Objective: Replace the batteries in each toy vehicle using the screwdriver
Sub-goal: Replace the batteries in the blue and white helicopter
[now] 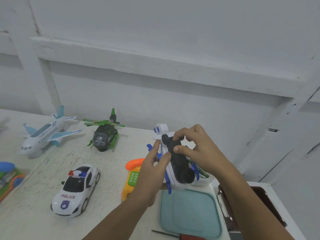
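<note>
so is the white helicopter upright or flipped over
Flipped over. On the helicopter the black underside and wheel face up, blue blades underneath; left hand and right hand grip it.

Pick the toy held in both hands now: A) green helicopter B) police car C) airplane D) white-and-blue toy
D: the left hand and right hand both grip the white-and-blue toy, black underside up; the police car, green helicopter and airplane stand on the table.
</note>
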Demonstrator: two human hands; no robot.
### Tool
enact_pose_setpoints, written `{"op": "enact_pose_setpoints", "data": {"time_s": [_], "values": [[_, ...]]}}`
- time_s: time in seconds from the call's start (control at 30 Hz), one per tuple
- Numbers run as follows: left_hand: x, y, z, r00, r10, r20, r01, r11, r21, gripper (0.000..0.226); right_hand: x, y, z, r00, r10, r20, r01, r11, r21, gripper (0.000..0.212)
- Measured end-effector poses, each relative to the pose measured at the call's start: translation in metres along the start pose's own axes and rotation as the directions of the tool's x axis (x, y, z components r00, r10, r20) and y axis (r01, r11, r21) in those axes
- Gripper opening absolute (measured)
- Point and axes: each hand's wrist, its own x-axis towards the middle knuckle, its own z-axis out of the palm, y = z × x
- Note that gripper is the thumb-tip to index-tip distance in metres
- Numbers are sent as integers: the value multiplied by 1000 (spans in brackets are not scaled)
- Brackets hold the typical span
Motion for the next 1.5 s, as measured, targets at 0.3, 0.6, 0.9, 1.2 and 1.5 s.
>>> {"op": "enact_pose_setpoints", "data": {"time_s": [0.3, 0.6, 0.9, 1.2, 1.5], "values": [[3, 4, -11, 995, -19, 98, 16, 999, 36, 40, 1, 0, 1, 986, 150, 70, -164, 833, 528, 47], [7, -2, -12, 971, 103, 215, -103, 995, -10, 62, -7, 14, 8, 953, 261, 156, -276, 532, 800, 48], [5, 1, -14, 994, 69, 81, -68, 997, -20, 51, -65, 53, 10, 909, 393, 138, -413, 803, 430, 17], [-1, -4, -13, 999, 8, 47, -8, 1000, -4, 68, -131, 58, 45, 806, 333, 489, -29, 848, -530, 24], [-3, -10, -10, 999, -17, 28, 17, 1000, 4, 73, -142, 66, 43, 845, 241, 477, 55, 849, -526, 18]]}}
